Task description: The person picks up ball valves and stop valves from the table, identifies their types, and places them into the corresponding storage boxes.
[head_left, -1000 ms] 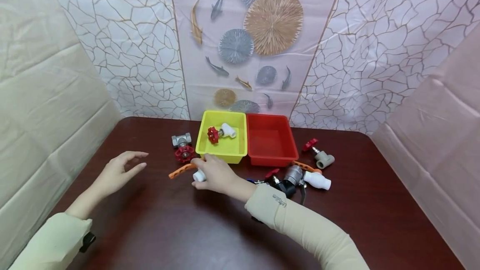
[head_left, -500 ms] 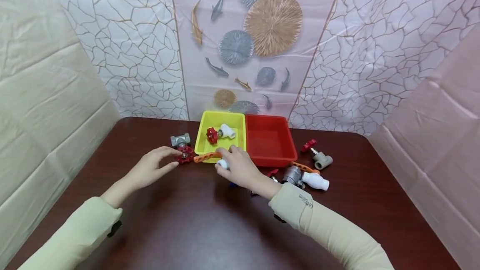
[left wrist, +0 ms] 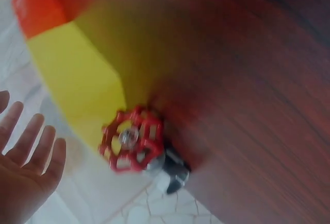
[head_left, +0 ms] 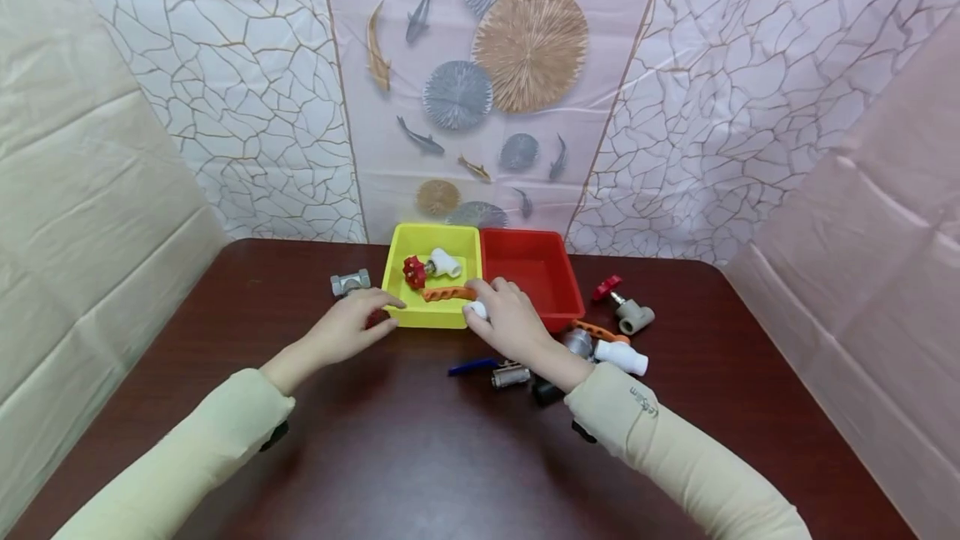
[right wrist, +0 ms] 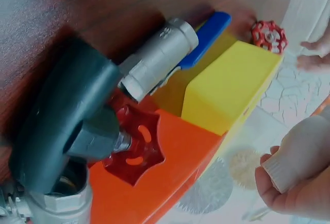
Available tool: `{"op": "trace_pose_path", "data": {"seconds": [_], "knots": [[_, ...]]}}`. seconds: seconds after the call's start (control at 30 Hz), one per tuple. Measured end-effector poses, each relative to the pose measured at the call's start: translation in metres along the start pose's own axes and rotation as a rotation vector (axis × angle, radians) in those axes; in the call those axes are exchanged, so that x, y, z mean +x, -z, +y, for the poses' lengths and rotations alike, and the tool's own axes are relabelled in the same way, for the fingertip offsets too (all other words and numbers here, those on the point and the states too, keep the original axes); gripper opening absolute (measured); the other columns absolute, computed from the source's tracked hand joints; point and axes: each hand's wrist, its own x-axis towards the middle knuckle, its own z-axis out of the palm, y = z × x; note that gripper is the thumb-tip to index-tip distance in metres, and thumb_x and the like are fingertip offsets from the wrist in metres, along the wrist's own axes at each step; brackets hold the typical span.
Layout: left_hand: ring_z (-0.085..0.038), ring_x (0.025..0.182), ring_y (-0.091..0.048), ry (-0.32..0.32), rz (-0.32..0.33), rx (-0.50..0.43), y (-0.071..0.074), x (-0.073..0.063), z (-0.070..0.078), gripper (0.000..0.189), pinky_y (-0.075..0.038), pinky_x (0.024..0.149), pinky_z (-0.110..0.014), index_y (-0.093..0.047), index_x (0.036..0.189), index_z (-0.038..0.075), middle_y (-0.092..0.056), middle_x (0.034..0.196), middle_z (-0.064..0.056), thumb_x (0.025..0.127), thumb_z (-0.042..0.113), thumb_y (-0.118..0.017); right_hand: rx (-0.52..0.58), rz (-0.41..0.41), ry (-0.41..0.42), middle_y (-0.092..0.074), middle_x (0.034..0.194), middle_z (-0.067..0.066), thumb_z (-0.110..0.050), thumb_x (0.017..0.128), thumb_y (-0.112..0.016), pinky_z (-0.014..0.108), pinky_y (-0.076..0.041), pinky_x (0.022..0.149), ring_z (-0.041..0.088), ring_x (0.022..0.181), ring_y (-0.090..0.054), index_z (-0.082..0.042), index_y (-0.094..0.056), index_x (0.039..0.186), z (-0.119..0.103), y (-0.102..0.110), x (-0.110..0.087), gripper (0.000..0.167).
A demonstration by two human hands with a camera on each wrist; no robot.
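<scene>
My right hand (head_left: pixel 517 325) grips a white plastic ball valve (right wrist: pixel 296 149) with an orange lever handle (head_left: pixel 448 294), above the front right of the yellow bin (head_left: pixel 432 318). Most of the valve body is hidden behind the fingers in the head view. My left hand (head_left: pixel 341 330) hovers at the bin's front left corner, fingers extended and holding nothing. Near it lies a metal gate valve (head_left: pixel 350 282) with a red handwheel (left wrist: pixel 132 139); the left wrist view shows a gap between hand and wheel. Inside the yellow bin rests a white valve (head_left: pixel 444 262) with a red handwheel.
Beside the yellow bin stands the red bin (head_left: pixel 572 298). In front lie a metal valve (head_left: pixel 512 376) with a blue lever, a dark valve (right wrist: pixel 67 116) and a second white ball valve (head_left: pixel 621 357). A grey valve (head_left: pixel 634 317) with a red handle sits to the right.
My right hand has carried the white ball valve rightward and away from me, from the table to over the yellow bin. My left hand has moved right, toward the gate valve and bin.
</scene>
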Motion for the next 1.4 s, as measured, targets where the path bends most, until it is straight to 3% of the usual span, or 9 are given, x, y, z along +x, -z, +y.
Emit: {"op": "trace_pose_path", "data": {"seconds": [0.13,0.47,0.7,0.83,1.1,1.3,1.4], "knots": [[-0.027,0.106,-0.059,-0.049,-0.038,0.076,-0.016,0.01,0.005,0.027,-0.047,0.092,-0.045,-0.065,0.113,0.007,-0.066,0.111,-0.009,0.088,0.019,-0.065,0.008,0.012,-0.03,-0.061,0.106,0.011,-0.034,0.092,-0.051,0.038,-0.043,0.077,0.024,0.092,-0.054,-0.012,-0.055,0.126,0.003,0.003,0.004,0.04],[-0.026,0.106,-0.061,-0.085,-0.114,0.115,-0.051,0.063,0.037,0.034,-0.048,0.092,-0.044,-0.061,0.121,0.007,-0.065,0.115,-0.009,0.089,0.02,-0.063,0.061,0.042,-0.173,-0.06,0.113,0.014,-0.036,0.094,-0.048,0.045,-0.043,0.084,0.031,0.103,-0.055,-0.013,-0.054,0.127,0.03,0.014,0.012,0.041],[-0.032,0.119,-0.052,-0.036,-0.162,0.091,-0.069,0.079,0.042,0.047,-0.042,0.101,-0.044,-0.051,0.135,0.007,-0.055,0.13,-0.017,0.091,0.021,-0.061,0.047,0.072,-0.19,-0.062,0.107,0.013,-0.037,0.093,-0.048,0.044,-0.043,0.079,0.031,0.098,-0.056,-0.013,-0.055,0.125,0.041,0.015,0.011,0.04],[-0.035,0.132,-0.041,-0.001,-0.205,0.083,-0.072,0.09,0.044,0.053,-0.033,0.11,-0.046,-0.048,0.137,0.005,-0.044,0.141,-0.022,0.091,0.027,-0.061,0.047,0.069,-0.203,-0.061,0.108,0.014,-0.037,0.093,-0.048,0.045,-0.043,0.081,0.032,0.097,-0.056,-0.012,-0.055,0.125,0.044,0.017,0.01,0.041],[-0.034,0.139,-0.032,0.11,-0.276,0.093,-0.077,0.113,0.049,0.072,-0.027,0.114,-0.043,-0.042,0.14,0.002,-0.036,0.148,-0.02,0.087,0.045,-0.063,0.051,0.078,-0.226,-0.061,0.104,0.016,-0.035,0.093,-0.048,0.048,-0.043,0.083,0.033,0.094,-0.058,-0.011,-0.056,0.124,0.053,0.02,0.01,0.04],[-0.04,0.138,-0.03,0.151,-0.282,0.098,-0.079,0.12,0.05,0.078,-0.029,0.113,-0.046,-0.039,0.142,0.0,-0.032,0.15,-0.02,0.086,0.048,-0.063,0.046,0.092,-0.238,-0.061,0.105,0.017,-0.034,0.092,-0.047,0.05,-0.043,0.084,0.034,0.095,-0.058,-0.01,-0.056,0.123,0.062,0.02,0.01,0.041],[-0.037,0.139,-0.03,0.161,-0.286,0.092,-0.08,0.12,0.05,0.079,-0.028,0.113,-0.044,-0.038,0.142,-0.001,-0.032,0.15,-0.019,0.085,0.048,-0.064,0.037,0.087,-0.254,-0.061,0.107,0.019,-0.034,0.092,-0.047,0.052,-0.043,0.084,0.035,0.096,-0.057,-0.009,-0.055,0.124,0.065,0.02,0.011,0.042]]}}
